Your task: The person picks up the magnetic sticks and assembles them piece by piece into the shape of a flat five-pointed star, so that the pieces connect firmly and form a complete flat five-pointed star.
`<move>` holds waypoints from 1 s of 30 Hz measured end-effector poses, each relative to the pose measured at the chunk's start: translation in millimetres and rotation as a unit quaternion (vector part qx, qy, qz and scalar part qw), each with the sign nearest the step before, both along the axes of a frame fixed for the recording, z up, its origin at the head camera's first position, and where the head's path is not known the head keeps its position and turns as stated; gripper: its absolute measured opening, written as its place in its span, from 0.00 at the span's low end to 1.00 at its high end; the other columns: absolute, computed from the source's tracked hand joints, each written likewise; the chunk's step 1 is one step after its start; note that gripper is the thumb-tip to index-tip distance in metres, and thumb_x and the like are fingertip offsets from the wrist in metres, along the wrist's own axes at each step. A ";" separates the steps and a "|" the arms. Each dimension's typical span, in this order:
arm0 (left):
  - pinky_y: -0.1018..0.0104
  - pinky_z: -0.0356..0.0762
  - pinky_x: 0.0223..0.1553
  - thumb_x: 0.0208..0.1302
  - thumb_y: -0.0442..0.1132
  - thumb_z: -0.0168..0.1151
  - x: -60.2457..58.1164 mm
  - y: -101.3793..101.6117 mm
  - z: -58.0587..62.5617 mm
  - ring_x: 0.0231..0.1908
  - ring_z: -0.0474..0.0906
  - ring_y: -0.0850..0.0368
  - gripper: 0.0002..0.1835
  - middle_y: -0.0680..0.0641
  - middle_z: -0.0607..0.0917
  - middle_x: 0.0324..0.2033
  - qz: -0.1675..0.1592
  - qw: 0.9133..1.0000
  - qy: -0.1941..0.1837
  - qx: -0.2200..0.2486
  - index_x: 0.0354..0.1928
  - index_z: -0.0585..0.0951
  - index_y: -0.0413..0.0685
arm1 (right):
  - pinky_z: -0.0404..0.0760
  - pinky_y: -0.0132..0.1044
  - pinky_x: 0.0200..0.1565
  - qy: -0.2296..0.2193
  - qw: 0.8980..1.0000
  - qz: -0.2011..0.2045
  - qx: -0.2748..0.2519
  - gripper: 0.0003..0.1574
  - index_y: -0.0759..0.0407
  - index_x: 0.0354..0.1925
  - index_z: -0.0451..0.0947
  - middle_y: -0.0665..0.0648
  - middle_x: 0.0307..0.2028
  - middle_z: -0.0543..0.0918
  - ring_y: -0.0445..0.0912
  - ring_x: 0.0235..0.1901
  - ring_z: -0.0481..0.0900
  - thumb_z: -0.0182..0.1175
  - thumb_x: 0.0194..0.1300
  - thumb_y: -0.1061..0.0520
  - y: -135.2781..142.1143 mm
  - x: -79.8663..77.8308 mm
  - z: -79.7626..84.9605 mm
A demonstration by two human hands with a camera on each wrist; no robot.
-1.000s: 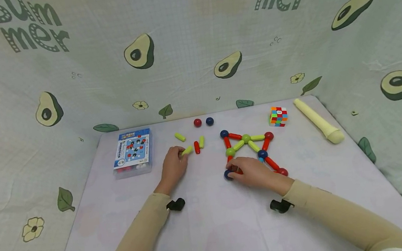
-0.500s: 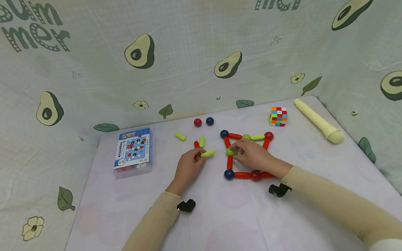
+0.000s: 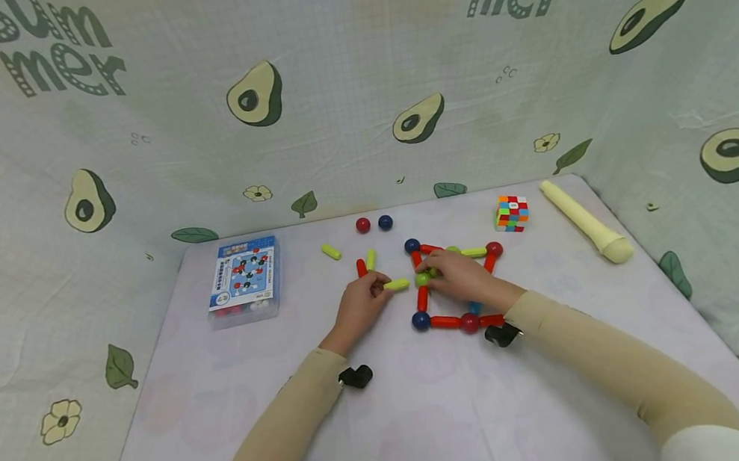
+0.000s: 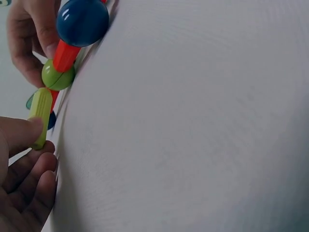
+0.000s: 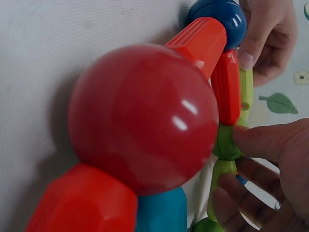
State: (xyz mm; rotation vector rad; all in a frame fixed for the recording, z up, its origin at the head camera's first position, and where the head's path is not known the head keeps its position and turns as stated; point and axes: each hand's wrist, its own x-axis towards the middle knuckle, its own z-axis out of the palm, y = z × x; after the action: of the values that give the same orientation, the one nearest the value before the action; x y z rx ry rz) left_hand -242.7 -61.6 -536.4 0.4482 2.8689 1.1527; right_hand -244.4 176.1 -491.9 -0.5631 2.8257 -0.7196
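My left hand (image 3: pixel 359 308) pinches a yellow-green rod (image 3: pixel 397 285) between thumb and fingers. The rod points right, its free end close to a green ball (image 3: pixel 423 279); in the left wrist view the rod (image 4: pixel 41 113) overlaps the ball's edge, so contact is unclear. My right hand (image 3: pixel 465 278) grips that green ball, with the thumb on it in the right wrist view. The ball belongs to a frame of balls and rods lying on the table, with a blue ball (image 3: pixel 421 320), a red ball (image 3: pixel 469 323) and red rods (image 3: pixel 445 322). My right hand and forearm hide the frame's inner part.
Near my left hand lie a red rod (image 3: pixel 361 267) and loose yellow-green rods (image 3: pixel 331 251). Farther back are a loose red ball (image 3: pixel 363 225) and blue ball (image 3: pixel 385 222). A plastic box (image 3: pixel 243 281), a puzzle cube (image 3: pixel 512 214) and a pale-yellow tube (image 3: pixel 585 221) stand around.
My left hand has carried the yellow-green rod rightward to the frame. My right hand has moved from the near blue ball up to the green ball.
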 end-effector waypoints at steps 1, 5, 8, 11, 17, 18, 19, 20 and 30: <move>0.67 0.76 0.37 0.67 0.43 0.70 0.0 0.4 -0.4 0.32 0.75 0.59 0.10 0.55 0.81 0.32 -0.003 1.000 0.002 0.001 0.48 0.85 0.51 | 0.77 0.48 0.58 0.000 1.000 0.001 0.000 0.21 0.53 0.60 0.82 0.56 0.55 0.81 0.52 0.52 0.75 0.66 0.70 0.56 0.1 -0.3 0.5; 0.67 0.75 0.37 0.67 0.43 0.70 0.0 2.2 -1.6 0.32 0.75 0.59 0.10 0.56 0.81 0.31 -0.015 1.000 0.011 0.003 0.48 0.86 0.54 | 0.78 0.44 0.51 0.005 1.000 0.010 0.000 0.20 0.53 0.58 0.83 0.54 0.49 0.82 0.49 0.45 0.75 0.67 0.69 0.56 0.9 -1.0 2.0; 0.67 0.75 0.37 0.67 0.44 0.70 -0.8 4.5 -3.1 0.32 0.75 0.60 0.10 0.56 0.81 0.31 -0.016 1.000 0.010 -0.001 0.48 0.86 0.56 | 0.78 0.45 0.53 0.007 1.000 0.019 0.000 0.19 0.53 0.57 0.83 0.53 0.50 0.83 0.49 0.46 0.76 0.67 0.69 0.56 1.2 -1.9 1.6; 0.68 0.75 0.37 0.67 0.44 0.70 -1.6 6.5 -5.2 0.32 0.75 0.60 0.10 0.56 0.81 0.31 -0.013 1.000 0.011 -0.007 0.48 0.86 0.55 | 0.78 0.47 0.56 0.005 1.000 0.023 0.004 0.19 0.53 0.57 0.83 0.53 0.52 0.83 0.50 0.48 0.76 0.67 0.69 0.56 0.8 -2.0 1.1; 0.68 0.76 0.38 0.68 0.43 0.69 -2.2 6.9 -6.9 0.33 0.75 0.60 0.11 0.55 0.82 0.33 -0.006 1.000 0.009 -0.001 0.50 0.84 0.52 | 0.76 0.49 0.59 0.003 0.999 0.034 0.009 0.19 0.52 0.57 0.84 0.52 0.53 0.83 0.51 0.51 0.77 0.67 0.69 0.56 0.6 -2.6 1.8; 0.68 0.76 0.38 0.68 0.43 0.69 -2.3 6.9 -6.5 0.34 0.75 0.60 0.11 0.55 0.82 0.33 -0.005 1.000 0.008 0.000 0.50 0.84 0.52 | 0.77 0.48 0.59 0.003 0.999 0.036 0.009 0.18 0.51 0.57 0.84 0.52 0.53 0.83 0.50 0.51 0.77 0.67 0.69 0.56 0.6 -3.3 1.8; 0.68 0.77 0.38 0.68 0.43 0.69 -2.4 6.9 -6.2 0.34 0.76 0.59 0.10 0.55 0.82 0.33 -0.004 1.000 0.007 0.003 0.50 0.84 0.53 | 0.77 0.48 0.58 0.005 0.999 0.038 0.010 0.18 0.51 0.57 0.84 0.52 0.52 0.83 0.50 0.50 0.77 0.67 0.69 0.56 0.8 -3.8 1.7; 0.67 0.77 0.39 0.68 0.43 0.69 -2.5 7.1 -5.7 0.34 0.76 0.59 0.10 0.55 0.83 0.34 -0.002 1.000 0.007 0.004 0.50 0.84 0.53 | 0.77 0.48 0.58 0.005 0.999 0.040 0.010 0.18 0.51 0.57 0.84 0.52 0.52 0.82 0.50 0.49 0.76 0.67 0.69 0.56 1.0 -4.4 1.5; 0.67 0.78 0.39 0.68 0.42 0.69 -3.0 6.8 -4.4 0.35 0.76 0.59 0.10 0.55 0.84 0.34 0.008 1.000 0.002 0.023 0.50 0.87 0.53 | 0.77 0.46 0.55 -0.007 0.999 0.051 0.005 0.19 0.51 0.58 0.84 0.52 0.50 0.81 0.49 0.46 0.75 0.66 0.70 0.56 1.4 -6.6 1.6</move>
State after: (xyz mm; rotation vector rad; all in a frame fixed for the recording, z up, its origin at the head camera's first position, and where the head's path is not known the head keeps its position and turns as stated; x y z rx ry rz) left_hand -245.7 -54.7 -540.8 0.4293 2.8608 1.2235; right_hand -251.0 177.6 -490.2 -0.6917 2.7641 -0.6860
